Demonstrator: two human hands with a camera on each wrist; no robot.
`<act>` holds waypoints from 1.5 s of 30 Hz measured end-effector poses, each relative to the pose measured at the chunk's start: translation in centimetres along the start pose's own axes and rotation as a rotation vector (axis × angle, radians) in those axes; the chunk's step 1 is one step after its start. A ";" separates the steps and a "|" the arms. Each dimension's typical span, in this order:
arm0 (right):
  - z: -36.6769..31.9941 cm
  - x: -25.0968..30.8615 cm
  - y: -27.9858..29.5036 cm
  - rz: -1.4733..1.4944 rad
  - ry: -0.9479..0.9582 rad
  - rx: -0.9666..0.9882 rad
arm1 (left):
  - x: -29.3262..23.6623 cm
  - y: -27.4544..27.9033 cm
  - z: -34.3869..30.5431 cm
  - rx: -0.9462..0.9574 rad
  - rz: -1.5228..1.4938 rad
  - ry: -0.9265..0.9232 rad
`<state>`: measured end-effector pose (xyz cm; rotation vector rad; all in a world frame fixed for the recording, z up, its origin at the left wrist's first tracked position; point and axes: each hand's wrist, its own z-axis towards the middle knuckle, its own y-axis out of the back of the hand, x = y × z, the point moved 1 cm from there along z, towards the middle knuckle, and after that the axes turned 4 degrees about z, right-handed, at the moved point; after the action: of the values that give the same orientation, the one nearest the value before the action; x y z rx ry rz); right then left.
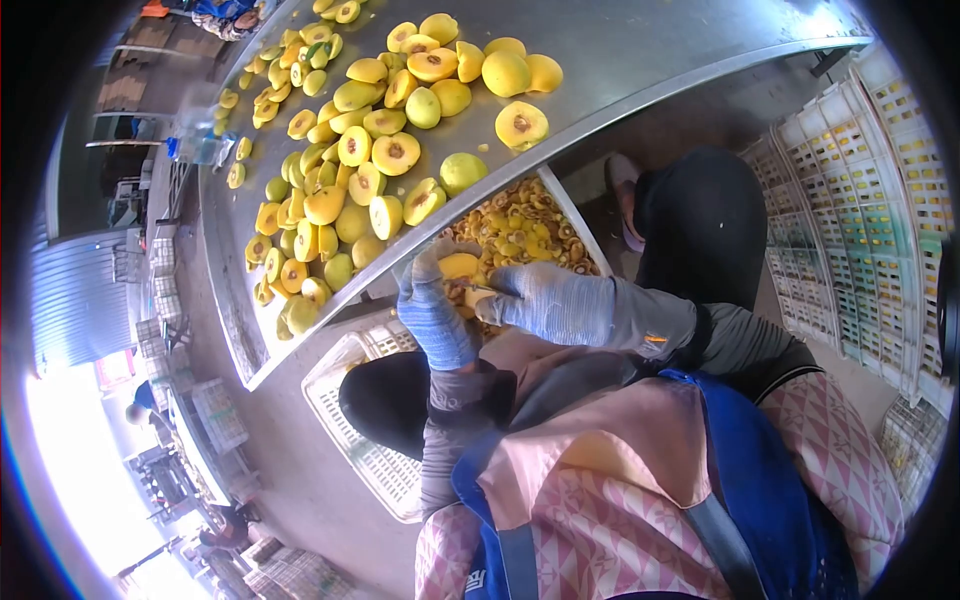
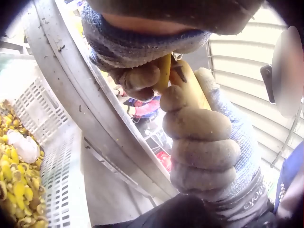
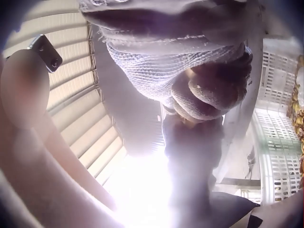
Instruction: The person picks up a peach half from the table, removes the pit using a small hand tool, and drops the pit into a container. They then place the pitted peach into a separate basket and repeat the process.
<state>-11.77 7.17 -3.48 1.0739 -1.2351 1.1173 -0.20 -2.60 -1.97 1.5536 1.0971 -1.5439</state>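
My left hand [image 1: 437, 310], in a blue-grey knit glove, holds a yellow peach half [image 1: 460, 266] just past the table's near edge. My right hand [image 1: 545, 300], gloved the same way, is curled close beside the fruit and grips a small tan-handled tool [image 1: 481, 295], mostly hidden by its fingers. In the left wrist view the peach half [image 2: 192, 88] shows between the two gloved hands, a dark narrow tip [image 2: 179, 71] at its cut face. The right wrist view shows the right hand [image 3: 209, 92] with fingers curled; what it grips is hidden there.
Many halved yellow peaches [image 1: 395, 153] lie on the metal table [image 1: 640, 60], whose raised rim runs beyond the hands. Below are peach scraps [image 1: 530, 225] in a container. A white plastic crate [image 1: 385, 485] stands at left; stacked crates [image 1: 830, 210] stand at right.
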 end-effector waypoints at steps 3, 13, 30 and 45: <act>0.1 0.1 0.0 0.076 0.004 0.029 | -0.1 0.2 -0.2 0.000 0.081 -0.053; 0.1 2.8 2.1 0.948 -0.760 0.382 | 0.1 1.2 -0.4 0.186 -0.145 0.050; -1.7 2.1 2.1 -0.560 -0.112 0.183 | -9.4 25.8 -2.9 -0.188 1.189 0.109; -0.2 3.0 3.3 -0.373 -0.087 0.044 | -4.1 -1.9 18.9 0.137 1.750 -0.182</act>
<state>-14.97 7.99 -0.52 1.3345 -1.0248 0.8209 -9.69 -19.30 1.07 1.5223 -0.5686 -0.4285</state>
